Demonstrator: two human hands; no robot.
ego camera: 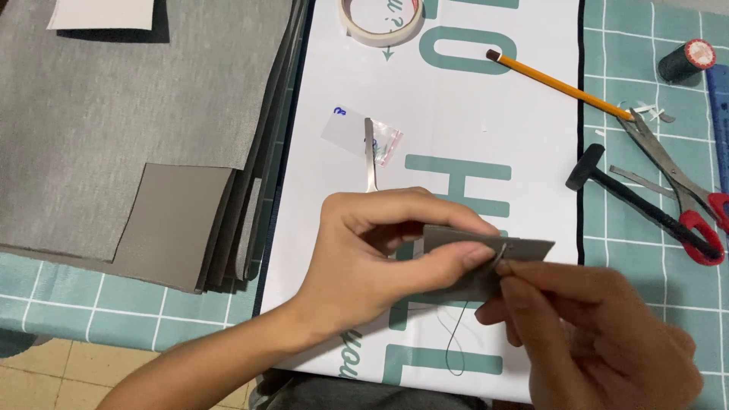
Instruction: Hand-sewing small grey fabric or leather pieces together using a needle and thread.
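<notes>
My left hand [380, 250] pinches a small folded piece of grey leather-like material [524, 249] between thumb and fingers, held just above a white printed sheet [456, 129]. My right hand [600, 334] meets it from the right, its fingertips pinching a thin needle at the piece's edge. A dark thread [456, 345] hangs in a loop below the piece. The needle itself is mostly hidden by my fingers.
A stack of grey material sheets [114, 137] lies at the left. Metal tweezers [370, 156], a small clear plastic bag [389, 143], a tape roll [380, 19], a pencil [562, 83], red-handled scissors [683, 182], a small black hammer [638, 201] and a dark thread spool [686, 61] lie beyond my hands.
</notes>
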